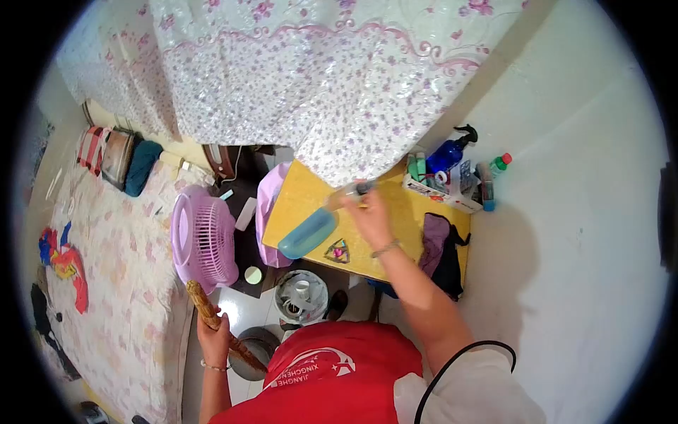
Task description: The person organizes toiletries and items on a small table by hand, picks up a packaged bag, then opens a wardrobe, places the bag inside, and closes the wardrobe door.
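My left hand (214,339) is closed around a rough brown stick (201,302), whose lower end runs towards the red apron (339,364). My right hand (371,220) is over the yellow table (378,258), its fingers around the neck end of a bottle (308,234) with a blue translucent body. The bottle lies slanted, its base pointing towards the table's left edge. Just below it on the table is a small triangular dark object (337,251) with pink and green bits. Whether the bottle touches the tabletop I cannot tell.
A box (441,191) of bottles, a blue spray bottle (446,154) and dark cloth (443,258) sit on the table's right. A purple basket (205,240) stands left, beside the bed (127,283). A bucket (301,277) and a grey basin (256,346) are below. A curtain (318,85) hangs ahead.
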`<control>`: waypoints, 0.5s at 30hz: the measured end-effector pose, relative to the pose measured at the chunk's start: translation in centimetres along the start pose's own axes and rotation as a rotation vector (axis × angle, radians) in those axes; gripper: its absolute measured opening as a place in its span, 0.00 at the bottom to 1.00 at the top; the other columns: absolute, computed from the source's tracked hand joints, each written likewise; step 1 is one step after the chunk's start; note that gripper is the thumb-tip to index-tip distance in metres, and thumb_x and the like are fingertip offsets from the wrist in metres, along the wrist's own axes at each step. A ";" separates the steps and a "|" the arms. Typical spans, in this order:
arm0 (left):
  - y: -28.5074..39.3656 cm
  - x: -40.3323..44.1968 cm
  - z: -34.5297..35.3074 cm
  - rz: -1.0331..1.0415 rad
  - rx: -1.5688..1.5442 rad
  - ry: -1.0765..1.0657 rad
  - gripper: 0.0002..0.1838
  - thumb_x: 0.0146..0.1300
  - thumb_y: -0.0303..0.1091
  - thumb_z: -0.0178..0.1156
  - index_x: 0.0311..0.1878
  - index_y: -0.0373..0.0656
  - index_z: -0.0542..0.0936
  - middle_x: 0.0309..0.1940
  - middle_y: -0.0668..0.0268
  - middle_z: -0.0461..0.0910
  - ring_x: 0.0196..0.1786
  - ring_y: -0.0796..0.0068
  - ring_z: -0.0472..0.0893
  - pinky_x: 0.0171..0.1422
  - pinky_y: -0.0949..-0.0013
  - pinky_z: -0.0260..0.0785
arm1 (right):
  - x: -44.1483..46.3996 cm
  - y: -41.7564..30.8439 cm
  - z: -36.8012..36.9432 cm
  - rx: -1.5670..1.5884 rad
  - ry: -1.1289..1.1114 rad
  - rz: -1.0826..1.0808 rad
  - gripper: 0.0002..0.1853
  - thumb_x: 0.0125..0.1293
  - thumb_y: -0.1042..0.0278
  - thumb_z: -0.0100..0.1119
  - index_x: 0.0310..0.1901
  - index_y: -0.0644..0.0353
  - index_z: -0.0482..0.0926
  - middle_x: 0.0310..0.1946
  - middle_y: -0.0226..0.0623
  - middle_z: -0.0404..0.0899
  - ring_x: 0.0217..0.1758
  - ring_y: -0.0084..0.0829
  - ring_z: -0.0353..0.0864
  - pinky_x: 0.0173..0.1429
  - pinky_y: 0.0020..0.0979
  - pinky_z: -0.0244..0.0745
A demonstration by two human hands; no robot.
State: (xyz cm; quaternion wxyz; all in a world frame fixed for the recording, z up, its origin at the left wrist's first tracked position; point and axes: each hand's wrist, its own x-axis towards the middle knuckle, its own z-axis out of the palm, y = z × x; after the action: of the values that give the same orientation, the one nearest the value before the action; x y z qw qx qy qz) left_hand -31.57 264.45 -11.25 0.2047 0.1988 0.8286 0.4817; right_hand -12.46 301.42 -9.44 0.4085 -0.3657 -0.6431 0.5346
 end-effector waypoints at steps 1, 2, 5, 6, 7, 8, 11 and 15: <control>0.6 0.1 0.2 0.011 -0.004 -0.018 0.15 0.59 0.25 0.62 0.49 0.37 0.74 0.38 0.67 0.77 0.34 0.80 0.76 0.40 0.73 0.70 | 0.7 -0.5 -3.0 -0.136 0.084 -0.029 0.20 0.60 0.66 0.68 0.51 0.62 0.74 0.45 0.33 0.80 0.47 0.26 0.78 0.49 0.30 0.74; 1.2 0.3 0.5 0.022 -0.006 -0.034 0.15 0.58 0.25 0.63 0.48 0.37 0.74 0.38 0.67 0.77 0.34 0.80 0.76 0.40 0.73 0.70 | 1.8 -1.1 -6.1 -0.271 0.168 -0.056 0.17 0.61 0.68 0.67 0.49 0.62 0.75 0.44 0.32 0.80 0.46 0.24 0.78 0.48 0.29 0.74; 2.6 0.6 2.0 0.053 0.021 -0.056 0.15 0.58 0.25 0.63 0.48 0.37 0.74 0.38 0.67 0.77 0.33 0.80 0.75 0.40 0.73 0.70 | 4.5 -2.3 -13.8 -0.304 0.343 -0.004 0.15 0.61 0.68 0.67 0.46 0.64 0.75 0.39 0.33 0.81 0.41 0.25 0.80 0.45 0.27 0.74; 3.3 0.5 2.6 0.058 0.022 -0.058 0.15 0.58 0.25 0.63 0.48 0.37 0.74 0.38 0.67 0.77 0.33 0.80 0.75 0.40 0.73 0.70 | 5.4 -2.1 -15.4 -0.317 0.391 0.035 0.15 0.60 0.68 0.67 0.45 0.64 0.76 0.38 0.34 0.82 0.40 0.26 0.81 0.45 0.28 0.74; 4.2 0.3 3.2 0.078 0.028 -0.053 0.15 0.58 0.26 0.63 0.48 0.37 0.74 0.37 0.67 0.77 0.33 0.80 0.75 0.40 0.73 0.70 | 6.3 -1.8 -17.0 -0.327 0.439 0.075 0.15 0.59 0.67 0.67 0.44 0.65 0.76 0.37 0.35 0.82 0.39 0.27 0.81 0.44 0.29 0.74; 4.7 0.2 3.7 0.097 0.036 -0.049 0.14 0.58 0.26 0.63 0.48 0.37 0.74 0.37 0.67 0.77 0.33 0.79 0.75 0.40 0.73 0.70 | 7.2 -1.1 -18.4 -0.456 0.473 0.045 0.15 0.58 0.66 0.68 0.43 0.65 0.76 0.35 0.37 0.83 0.38 0.28 0.82 0.44 0.30 0.74; 4.6 0.0 4.6 0.059 0.037 -0.085 0.14 0.58 0.26 0.63 0.47 0.37 0.74 0.36 0.67 0.78 0.33 0.79 0.75 0.40 0.72 0.70 | 9.9 1.1 -20.1 -0.534 0.493 -0.106 0.18 0.56 0.61 0.70 0.41 0.65 0.77 0.32 0.40 0.83 0.35 0.34 0.83 0.42 0.34 0.74; 4.3 -0.6 4.8 0.047 0.060 -0.078 0.15 0.58 0.27 0.64 0.48 0.37 0.74 0.37 0.66 0.78 0.34 0.78 0.76 0.41 0.72 0.70 | 12.7 1.9 -18.8 -0.643 0.400 0.004 0.23 0.55 0.58 0.70 0.46 0.66 0.76 0.38 0.47 0.83 0.42 0.43 0.83 0.47 0.38 0.75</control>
State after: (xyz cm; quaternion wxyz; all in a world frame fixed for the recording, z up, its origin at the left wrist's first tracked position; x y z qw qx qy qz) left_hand -27.89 269.55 -9.52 0.2195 0.2429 0.8290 0.4534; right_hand -0.23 320.57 -7.81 0.3893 -0.5735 -0.6851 0.2242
